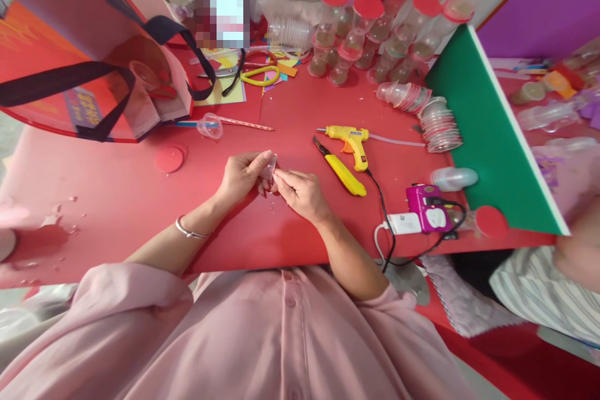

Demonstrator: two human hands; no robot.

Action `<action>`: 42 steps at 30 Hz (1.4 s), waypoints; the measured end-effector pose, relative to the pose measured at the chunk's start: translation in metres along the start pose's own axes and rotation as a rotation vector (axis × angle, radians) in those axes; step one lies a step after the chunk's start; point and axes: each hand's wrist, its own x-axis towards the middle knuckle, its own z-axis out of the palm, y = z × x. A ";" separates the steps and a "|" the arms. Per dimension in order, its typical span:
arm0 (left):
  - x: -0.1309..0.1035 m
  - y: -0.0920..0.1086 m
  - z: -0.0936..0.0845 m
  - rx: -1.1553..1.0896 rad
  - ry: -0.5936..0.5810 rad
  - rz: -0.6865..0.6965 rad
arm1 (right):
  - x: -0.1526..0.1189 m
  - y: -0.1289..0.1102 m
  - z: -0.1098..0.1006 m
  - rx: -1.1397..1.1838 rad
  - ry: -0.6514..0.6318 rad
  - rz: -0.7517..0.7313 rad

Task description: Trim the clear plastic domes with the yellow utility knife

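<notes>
Between my two hands, above the red table (234, 240), is a small clear plastic cup (269, 167). My left hand (242, 176) is closed round it, thumb on top. My right hand (300, 192) pinches at the cup's right edge; its fingertips touch the plastic, and anything smaller between them is too small to tell. Small crumbs lie on the table just below my hands. To the right are a yellow utility knife (344, 174) and a yellow glue gun (351, 140) with its cord. A clear cup (210, 126) and a red disc (169, 159) lie to the left.
Cup assemblies with red lids (367, 7) stand at the back right. Stacked cups (440, 125) lie beside a green divider (497, 131). A magenta power adapter (427, 209) sits front right. A large red bag (94, 75) fills the back left; a person's striped sleeve (544, 287) is at right.
</notes>
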 end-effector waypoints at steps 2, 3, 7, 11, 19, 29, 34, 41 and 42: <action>-0.001 0.000 0.002 0.008 0.002 0.006 | 0.000 0.000 0.002 -0.023 0.006 0.000; -0.001 0.000 0.003 0.010 0.009 0.010 | 0.001 0.000 0.003 -0.045 0.022 -0.003; -0.001 0.000 0.006 0.020 0.053 0.029 | 0.001 -0.001 0.012 -0.148 0.130 -0.016; -0.001 0.001 0.003 0.039 0.007 0.037 | 0.001 -0.001 0.014 -0.201 0.170 0.033; -0.002 0.003 -0.005 -0.037 -0.093 -0.011 | 0.001 -0.002 0.014 -0.236 0.187 0.034; -0.003 0.002 -0.011 -0.100 -0.087 -0.027 | -0.002 -0.001 0.012 -0.121 0.324 0.176; -0.001 0.003 -0.009 -0.085 -0.068 -0.010 | -0.004 -0.003 0.004 -0.070 0.138 0.106; -0.001 0.006 -0.007 -0.021 -0.092 -0.002 | -0.002 -0.007 0.004 -0.013 0.144 0.133; -0.001 0.006 -0.007 -0.012 -0.094 -0.002 | -0.002 -0.008 0.003 0.004 0.142 0.145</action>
